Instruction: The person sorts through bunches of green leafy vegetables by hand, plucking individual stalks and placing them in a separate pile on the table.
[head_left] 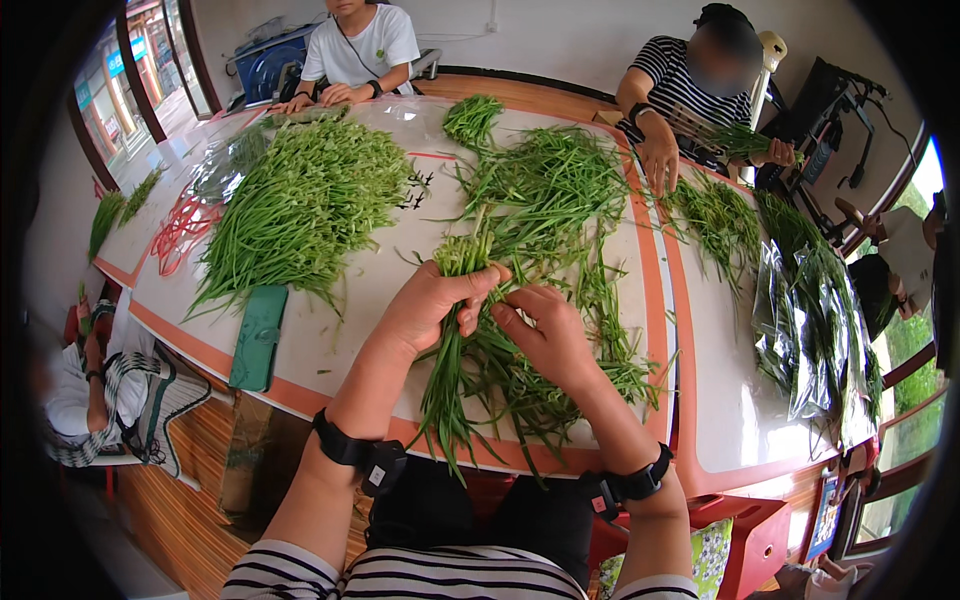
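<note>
Bunch of green stems (450,375) at near centre of the table, upright-ish, pale ends far, leafy ends trailing near over loose stems. Left hand (450,300) closed around it, thumb laid across the stems, fingers wrapped beneath. Right hand (545,330) just right of it, fingers curled, thumb and index nearly together beside the bunch; cannot tell whether a stem is pinched between them.

Loose greens (550,185) spread beyond and right of the hands, strands scattered to the near edge. Big pile (310,190) on the left, leaf tips toward the near side. Small clump (472,120) at the far side. Red ties (185,232) left of the big pile; green case (262,335) near left, by the border.

Table (320,365) white, orange-bordered. Second table (735,430) alongside on the right, clear bags (780,320) and more greens on it.

Room: wooden floor (195,490), pale walls. Person in white (362,45) at the far side; person in a dark cap (665,75) far right, greens in one hand; another person (75,385) seated left. Red chair (748,545) near right.
</note>
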